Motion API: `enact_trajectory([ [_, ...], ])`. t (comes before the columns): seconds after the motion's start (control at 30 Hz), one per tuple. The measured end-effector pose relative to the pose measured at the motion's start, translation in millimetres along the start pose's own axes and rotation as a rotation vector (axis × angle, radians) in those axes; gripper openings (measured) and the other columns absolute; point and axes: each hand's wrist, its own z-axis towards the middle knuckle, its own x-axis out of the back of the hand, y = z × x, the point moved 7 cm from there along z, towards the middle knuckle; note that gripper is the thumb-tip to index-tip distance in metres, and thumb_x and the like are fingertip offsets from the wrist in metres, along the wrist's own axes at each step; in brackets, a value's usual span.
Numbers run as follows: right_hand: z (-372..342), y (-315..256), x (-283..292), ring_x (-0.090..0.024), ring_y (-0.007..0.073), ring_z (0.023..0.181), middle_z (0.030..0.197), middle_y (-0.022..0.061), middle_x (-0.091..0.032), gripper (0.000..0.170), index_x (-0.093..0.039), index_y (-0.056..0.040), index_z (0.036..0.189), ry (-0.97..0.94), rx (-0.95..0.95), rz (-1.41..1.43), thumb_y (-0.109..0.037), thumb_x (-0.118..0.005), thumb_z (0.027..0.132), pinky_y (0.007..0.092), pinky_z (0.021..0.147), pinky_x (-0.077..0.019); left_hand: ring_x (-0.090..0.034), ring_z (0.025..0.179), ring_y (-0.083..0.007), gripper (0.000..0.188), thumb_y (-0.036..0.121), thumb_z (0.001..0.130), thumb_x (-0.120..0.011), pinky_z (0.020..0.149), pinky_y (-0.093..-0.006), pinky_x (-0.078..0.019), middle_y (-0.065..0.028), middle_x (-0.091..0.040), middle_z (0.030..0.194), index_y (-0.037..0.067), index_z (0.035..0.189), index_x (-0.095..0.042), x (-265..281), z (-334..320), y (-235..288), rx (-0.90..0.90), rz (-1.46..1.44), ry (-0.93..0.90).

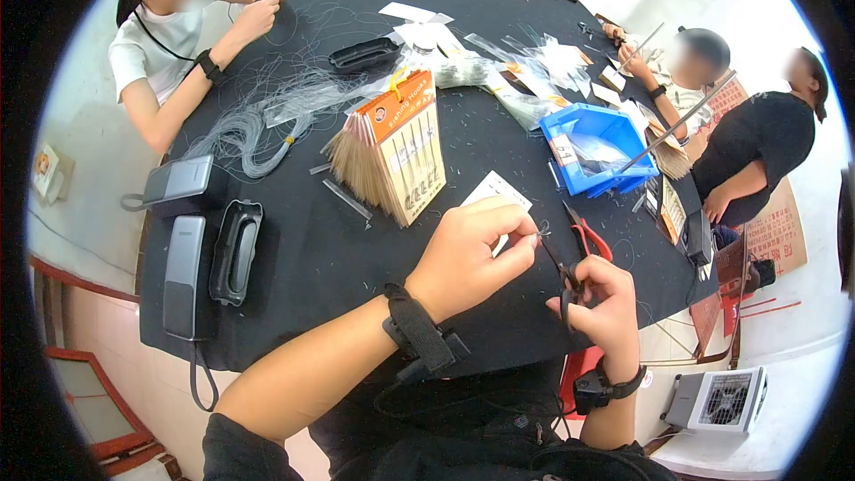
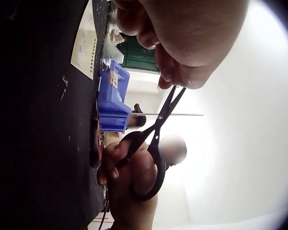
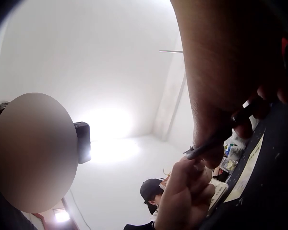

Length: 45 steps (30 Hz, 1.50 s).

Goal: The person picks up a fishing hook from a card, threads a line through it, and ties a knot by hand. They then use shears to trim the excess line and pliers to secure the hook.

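Note:
My left hand [image 1: 476, 249] pinches something tiny between thumb and forefinger, with a small bit of clear line showing at the fingertips. My right hand [image 1: 607, 307] has its fingers through the handles of black scissors [image 2: 159, 120], whose blades stand slightly apart and point at the left fingertips. In the right wrist view the scissor tips meet the left hand [image 3: 185, 196]. Beneath the left hand lies a white card [image 1: 499, 191] on the black cloth. Red-handled scissors [image 1: 590, 236] lie just beyond the right hand.
A fan of hook cards [image 1: 401, 156] stands beyond the left hand. The blue bin [image 1: 583, 180] holds clear bags. Coiled line [image 1: 258, 129], grey power banks [image 1: 184, 276] and a black case [image 1: 237, 254] lie at left. Several people sit or stand around the table.

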Motion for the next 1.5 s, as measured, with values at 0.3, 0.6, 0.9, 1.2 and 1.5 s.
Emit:
enact_trajectory([
  [0.3,-1.2,5.3,1.5,-0.043,0.0045,0.053,0.071,-0.0016,-0.057,0.030,-0.052,-0.0038,0.069,-0.014,-0.051,0.006,-0.008,-0.079,0.057,0.0212,0.048,-0.0324,-0.048,0.059,-0.0095,0.008,0.009,0.085,-0.068,0.052,-0.0259,-0.0369,-0.0039,-0.057,0.075,0.002,0.087,-0.066,-0.9,0.3,-0.7,-0.019,0.006,-0.011],
  [0.6,0.1,0.5,3.8,-0.039,0.0025,0.052,0.069,-0.0022,-0.055,0.028,-0.052,-0.0035,0.070,-0.014,-0.048,-0.031,-0.007,-0.077,0.058,0.0213,0.047,-0.0290,-0.048,0.059,-0.0092,0.008,0.010,0.086,-0.068,0.052,-0.0258,-0.0367,-0.0034,-0.058,0.074,0.003,0.086,-0.067,-4.1,-1.4,-3.4,-0.005,0.000,-0.019],
  [0.9,-1.4,1.3,4.1,-0.036,0.0008,0.058,0.067,-0.0071,-0.047,0.030,-0.052,-0.0040,0.072,-0.037,-0.096,-0.015,-0.003,-0.080,0.062,0.0208,0.051,-0.0270,-0.046,0.057,-0.0083,0.008,0.011,0.086,-0.068,0.051,-0.0255,-0.0353,-0.0034,-0.057,0.073,0.003,0.086,-0.067,-4.2,-1.2,-3.5,0.028,-0.003,-0.040],
  [1.2,0.5,1.5,3.6,-0.037,0.0025,0.053,0.067,-0.0022,-0.054,0.029,-0.052,-0.0033,0.069,-0.025,-0.073,0.020,-0.007,-0.078,0.058,0.0225,0.047,-0.0266,-0.045,0.057,-0.0083,0.010,0.012,0.085,-0.068,0.051,-0.0260,-0.0349,-0.0037,-0.057,0.073,0.002,0.088,-0.068,-4.7,-2.0,-5.4,0.037,-0.006,-0.041],
  [1.5,2.2,-3.2,3.2,-0.036,0.0013,0.052,0.068,-0.0031,-0.055,0.029,-0.052,-0.0028,0.069,-0.032,-0.058,-0.016,-0.004,-0.079,0.060,0.0210,0.046,-0.0266,-0.044,0.055,-0.0075,0.011,0.013,0.086,-0.067,0.050,-0.0255,-0.0337,-0.0027,-0.056,0.072,0.002,0.089,-0.069,-5.4,-2.1,-8.2,0.066,-0.011,-0.052],
])
